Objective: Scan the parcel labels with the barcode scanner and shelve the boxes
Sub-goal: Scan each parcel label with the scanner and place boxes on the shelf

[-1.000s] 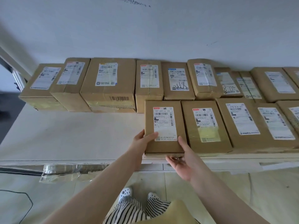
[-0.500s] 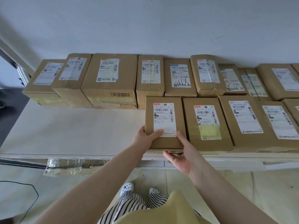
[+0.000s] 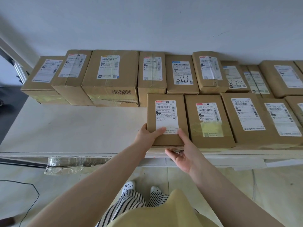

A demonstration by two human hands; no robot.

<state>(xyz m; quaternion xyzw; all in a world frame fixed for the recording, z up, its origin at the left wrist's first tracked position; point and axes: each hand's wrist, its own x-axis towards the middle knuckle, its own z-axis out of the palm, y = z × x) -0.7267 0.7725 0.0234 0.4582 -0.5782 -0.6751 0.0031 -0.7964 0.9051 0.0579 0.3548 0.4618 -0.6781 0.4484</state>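
Observation:
A flat brown parcel box [image 3: 167, 119] with a white barcode label lies at the left end of the front row on the pale shelf [image 3: 70, 126]. My left hand [image 3: 148, 136] grips its near left corner, thumb on the label. My right hand [image 3: 182, 153] holds the near right corner, thumb on top and fingers curled under the front edge. The box touches the neighbouring labelled box [image 3: 209, 122] on its right. No barcode scanner is in view.
A back row of several taller labelled boxes [image 3: 113, 76] lines the white wall. More flat boxes [image 3: 247, 118] fill the front row to the right. The shelf surface left of the held box is bare. Crumpled tape hangs under the shelf edge [image 3: 72, 164]; a black cable [image 3: 31, 192] lies on the floor.
The box has slid a little further onto the shelf, toward the back row. Both hands followed it, and the left thumb now lies further over the label.

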